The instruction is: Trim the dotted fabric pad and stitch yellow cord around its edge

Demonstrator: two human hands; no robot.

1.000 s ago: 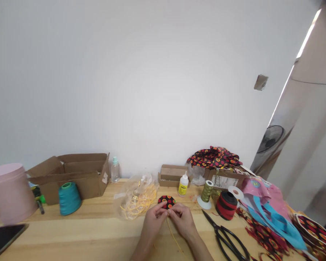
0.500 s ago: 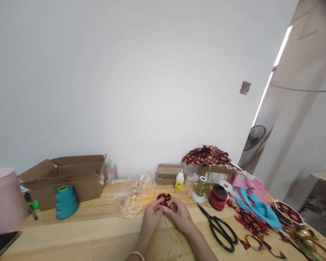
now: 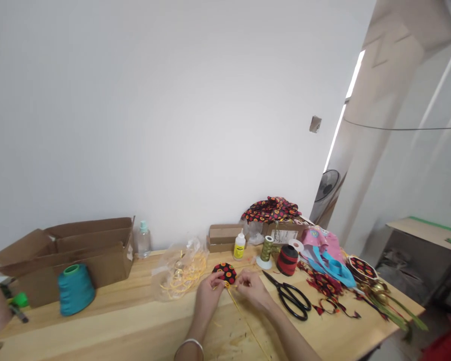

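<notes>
My left hand (image 3: 209,291) pinches the lower left edge of a round black fabric piece (image 3: 225,272) with a red and yellow pattern. From the bottom of that piece a yellow cord (image 3: 245,321) runs down over the table toward me. My right hand (image 3: 253,290) is closed in a pinch just right of the fabric piece, a small gap apart from it. Whatever its fingertips hold is too small to make out. Black-handled scissors (image 3: 292,300) lie to the right of my right hand.
Behind my hands stand a white glue bottle (image 3: 239,246), a green thread spool (image 3: 266,248) and a red-and-black cone (image 3: 287,260). A plastic bag of yellow cord (image 3: 182,273) lies left. Further left are a teal thread cone (image 3: 75,291) and a cardboard box (image 3: 97,268). Fabric scraps (image 3: 325,281) lie right.
My right hand has moved off the fabric piece to the right, while my left hand still grips it. More of the patterned fabric shows. The camera view has turned to the right.
</notes>
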